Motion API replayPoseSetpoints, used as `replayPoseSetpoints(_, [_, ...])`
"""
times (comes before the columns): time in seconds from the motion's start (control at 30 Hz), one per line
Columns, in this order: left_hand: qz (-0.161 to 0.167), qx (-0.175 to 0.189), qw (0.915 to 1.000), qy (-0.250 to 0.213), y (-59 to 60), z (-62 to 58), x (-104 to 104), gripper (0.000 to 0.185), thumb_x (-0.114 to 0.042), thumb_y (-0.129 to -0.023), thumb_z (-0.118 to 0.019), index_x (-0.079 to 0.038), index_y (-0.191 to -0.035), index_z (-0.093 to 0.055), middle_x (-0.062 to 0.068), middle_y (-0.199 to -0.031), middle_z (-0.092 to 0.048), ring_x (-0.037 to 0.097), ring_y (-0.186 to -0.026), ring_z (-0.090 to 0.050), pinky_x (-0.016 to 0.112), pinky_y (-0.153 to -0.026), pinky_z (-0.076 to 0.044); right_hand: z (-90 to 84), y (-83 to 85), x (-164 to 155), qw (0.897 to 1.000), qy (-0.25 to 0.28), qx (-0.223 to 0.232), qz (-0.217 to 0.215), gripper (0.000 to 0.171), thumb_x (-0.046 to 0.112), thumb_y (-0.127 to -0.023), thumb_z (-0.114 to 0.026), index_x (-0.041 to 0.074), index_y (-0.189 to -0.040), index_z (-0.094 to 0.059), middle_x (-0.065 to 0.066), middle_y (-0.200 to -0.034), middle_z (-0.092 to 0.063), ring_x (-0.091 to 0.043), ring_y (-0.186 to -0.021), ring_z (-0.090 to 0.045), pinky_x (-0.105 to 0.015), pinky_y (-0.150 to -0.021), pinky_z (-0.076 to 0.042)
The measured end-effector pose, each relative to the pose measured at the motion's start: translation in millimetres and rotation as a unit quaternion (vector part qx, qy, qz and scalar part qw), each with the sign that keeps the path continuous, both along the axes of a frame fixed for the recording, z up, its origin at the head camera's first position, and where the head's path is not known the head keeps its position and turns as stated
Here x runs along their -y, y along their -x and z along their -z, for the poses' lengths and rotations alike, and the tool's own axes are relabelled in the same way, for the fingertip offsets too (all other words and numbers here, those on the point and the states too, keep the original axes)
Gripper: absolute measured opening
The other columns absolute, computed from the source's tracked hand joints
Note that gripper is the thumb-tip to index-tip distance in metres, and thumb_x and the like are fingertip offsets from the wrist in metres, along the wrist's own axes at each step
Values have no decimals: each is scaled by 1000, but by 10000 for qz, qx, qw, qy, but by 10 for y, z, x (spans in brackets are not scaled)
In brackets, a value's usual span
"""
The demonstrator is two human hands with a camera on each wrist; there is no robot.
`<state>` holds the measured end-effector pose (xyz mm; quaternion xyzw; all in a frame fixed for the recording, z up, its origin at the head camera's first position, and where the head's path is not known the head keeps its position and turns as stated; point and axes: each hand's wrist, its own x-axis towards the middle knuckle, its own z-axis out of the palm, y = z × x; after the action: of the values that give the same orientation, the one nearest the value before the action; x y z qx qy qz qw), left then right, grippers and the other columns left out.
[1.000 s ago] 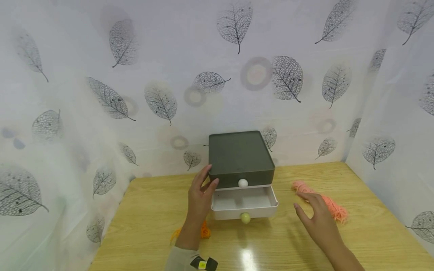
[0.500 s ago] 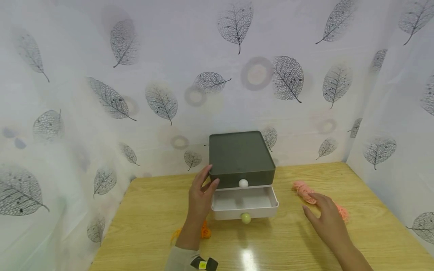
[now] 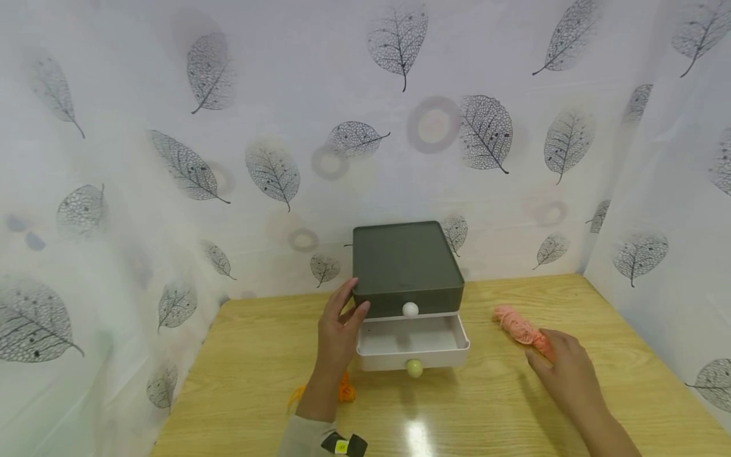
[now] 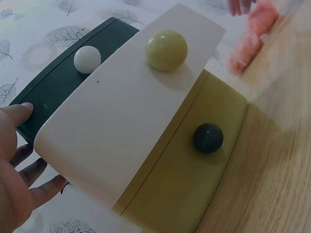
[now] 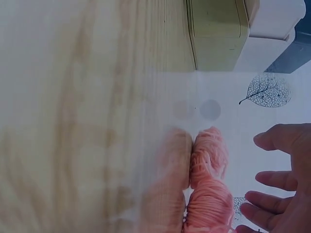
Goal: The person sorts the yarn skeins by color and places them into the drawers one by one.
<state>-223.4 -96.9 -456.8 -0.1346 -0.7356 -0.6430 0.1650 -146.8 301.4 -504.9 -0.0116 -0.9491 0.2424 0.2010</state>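
A small stacked drawer box (image 3: 405, 257) with a dark green top stands near the back of the table. Its white middle drawer (image 3: 384, 362), with a yellow-green round knob (image 3: 414, 368), is pulled out and looks bare inside. My left hand (image 3: 337, 333) holds the box's left front corner, thumb on the dark green front and fingers along the side. At the right, my right hand (image 3: 573, 374) hovers over a skein of pink yarn (image 3: 516, 327), covering its near end in the head view. In the right wrist view its spread fingers stay apart from the pink yarn (image 5: 211, 208).
Orange yarn (image 3: 346, 388) lies partly hidden behind the left forearm. Below the white drawer sits a yellow-green drawer (image 4: 175, 165) with a dark knob (image 4: 208, 138). A leaf-patterned sheet (image 3: 274, 95) hangs behind and beside the wooden table (image 3: 257, 343).
My right hand has moved rightward and a little toward me, along the pink yarn to its near end. The left hand and the drawer box have stayed in place.
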Motion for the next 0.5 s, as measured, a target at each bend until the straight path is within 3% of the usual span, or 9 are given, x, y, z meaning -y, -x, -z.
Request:
replayPoseSetpoints(0.27, [-24,-14,10000,-37,-3,-8,-1,50,-25,-95,-71,-29,-142,-57,-1,-151,-50,26,-141,-49,38,-107,-52,7,8,-112,9983,-27,563,113,59,28,-96,-69,-14,-134,-52,-42,-130,-49,-63,-114,-47,-77,-86,-40])
replayPoseSetpoints(0.5, [-11,9,10000,-27,1,-7,3,50,-25,-96,-71,-30,-143,-56,-2,-152,-49,26,-141,-49,38,-107,-52,50,73,-230,9971,-179,719,154,55,19,-95,-64,-18,-133,-50,-46,-127,-48,-65,-111,-47,-75,-86,-42])
